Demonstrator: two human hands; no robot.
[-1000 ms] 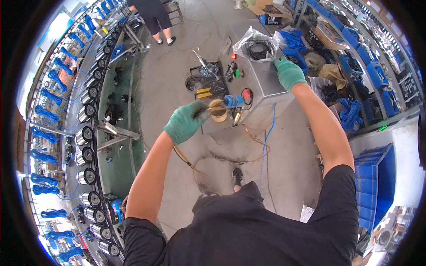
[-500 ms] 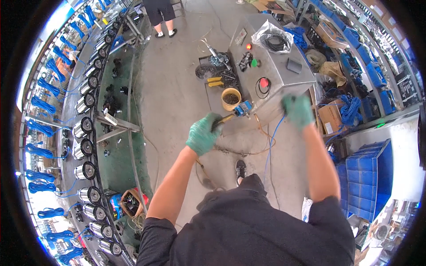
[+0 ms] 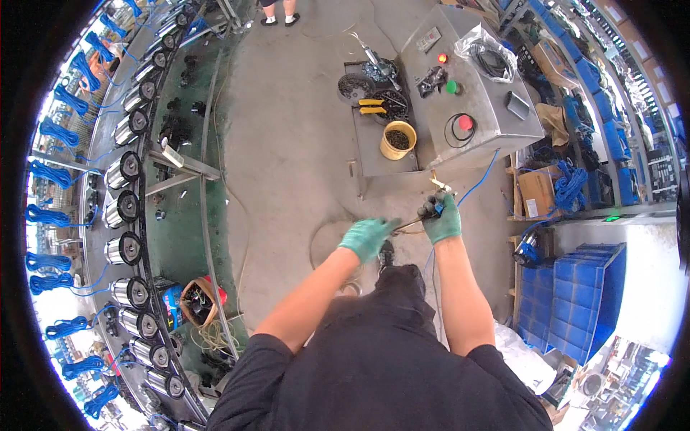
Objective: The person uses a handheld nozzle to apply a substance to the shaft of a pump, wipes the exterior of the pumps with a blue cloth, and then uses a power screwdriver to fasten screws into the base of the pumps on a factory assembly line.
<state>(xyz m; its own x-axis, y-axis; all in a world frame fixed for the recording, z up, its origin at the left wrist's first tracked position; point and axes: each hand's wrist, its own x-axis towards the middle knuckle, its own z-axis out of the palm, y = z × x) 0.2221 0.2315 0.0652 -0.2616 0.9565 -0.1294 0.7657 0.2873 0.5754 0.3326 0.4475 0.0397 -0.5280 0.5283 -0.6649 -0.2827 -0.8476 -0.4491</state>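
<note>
My left hand (image 3: 368, 239), in a green glove, is closed round one end of a slim dark rod-shaped tool (image 3: 410, 224). My right hand (image 3: 444, 221), gloved in the same green, grips the tool's other end, where a blue part (image 3: 438, 210) and a brass-coloured tip (image 3: 437, 179) show past the fingers. Its exact kind is hard to make out. Just beyond my hands stands a metal cabinet (image 3: 460, 154) with a low ledge. A yellow tub (image 3: 397, 146) of small dark parts and yellow-handled pliers (image 3: 372, 106) rest on that ledge.
On the left, a conveyor line carries several shiny metal motor-like cylinders (image 3: 123, 208), with blue cable coils (image 3: 49, 214) beyond. The cabinet top bears a red button (image 3: 466, 123) and bagged black cable (image 3: 492, 59). Blue bins (image 3: 586, 287) stand at right; a blue hose (image 3: 483, 179) hangs nearby.
My right hand has come from the cabinet's edge down and left to the tool. My left hand has moved right and slightly down. The view has shifted, bringing the cabinet farther up and right.
</note>
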